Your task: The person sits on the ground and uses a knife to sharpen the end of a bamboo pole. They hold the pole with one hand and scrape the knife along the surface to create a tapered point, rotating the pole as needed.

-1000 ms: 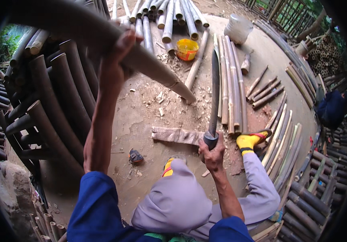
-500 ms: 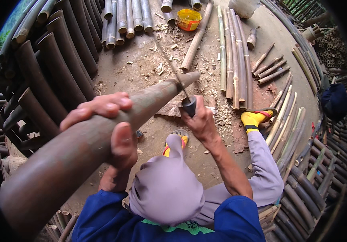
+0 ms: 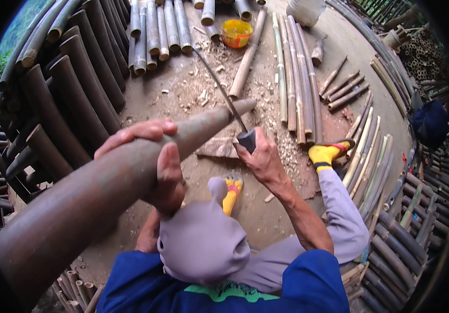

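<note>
A thick brown bamboo pole (image 3: 94, 193) slants from the lower left up to the middle and narrows toward its far end. My left hand (image 3: 154, 151) is wrapped round it, thumb on the near side and fingers over the top. My right hand (image 3: 266, 159) grips the black handle of a long thin-bladed tool (image 3: 216, 81). Its dark, slightly curved blade crosses the pole close to the far end and points up and left. Seen nearly edge-on, the blade could be a saw's or a knife's; I cannot tell which.
Bamboo poles lie in a row (image 3: 297, 78) on the ground ahead, with stacked dark poles (image 3: 78, 83) at the left and more bamboo at the right. A yellow and red tub (image 3: 236, 34) stands beyond scattered chips (image 3: 203, 96). My feet (image 3: 324, 154) wear yellow socks and sandals.
The view has shifted a little, so the ground things sit differently. My left hand appears slightly farther right along the pole. The blade still lies across the pole near its far end.
</note>
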Motion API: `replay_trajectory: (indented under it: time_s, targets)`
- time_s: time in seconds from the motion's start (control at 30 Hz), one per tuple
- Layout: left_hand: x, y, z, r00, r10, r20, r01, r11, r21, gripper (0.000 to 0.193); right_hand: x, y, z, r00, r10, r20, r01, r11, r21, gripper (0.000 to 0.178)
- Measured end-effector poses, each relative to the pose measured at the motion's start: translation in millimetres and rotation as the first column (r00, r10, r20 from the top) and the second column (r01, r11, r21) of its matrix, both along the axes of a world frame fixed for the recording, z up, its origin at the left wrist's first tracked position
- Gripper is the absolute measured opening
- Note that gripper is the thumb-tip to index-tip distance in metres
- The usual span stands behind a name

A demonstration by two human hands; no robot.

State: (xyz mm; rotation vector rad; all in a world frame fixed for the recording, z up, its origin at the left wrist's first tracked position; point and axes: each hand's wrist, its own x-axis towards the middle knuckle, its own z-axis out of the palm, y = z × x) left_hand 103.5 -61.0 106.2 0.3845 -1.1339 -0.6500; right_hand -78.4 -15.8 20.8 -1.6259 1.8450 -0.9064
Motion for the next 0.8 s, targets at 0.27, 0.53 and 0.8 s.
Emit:
replay_trajectory:
  time_s: [0.27,0.53,0.8]
  targets:
    - [0,1,1,0.999,-0.012,0.041,0.012,1.000,-0.014,0.053,-2,8,11,0.998,0.023,-0.063,-0.039,0.961,-0.273,0.040]
    - [-4,1,-11,1.000,0.006,-0.018,-0.006,1.000,0.022,0.054,12,25,35,0.985,0.029,0.170,0.041,0.918,-0.395,0.047]
    - [2,3,0,0.998,0.052,-0.034,-0.051,0.998,0.042,0.046,-39,14,-25,0.981,-0.182,0.067,0.160,0.956,0.245,0.041]
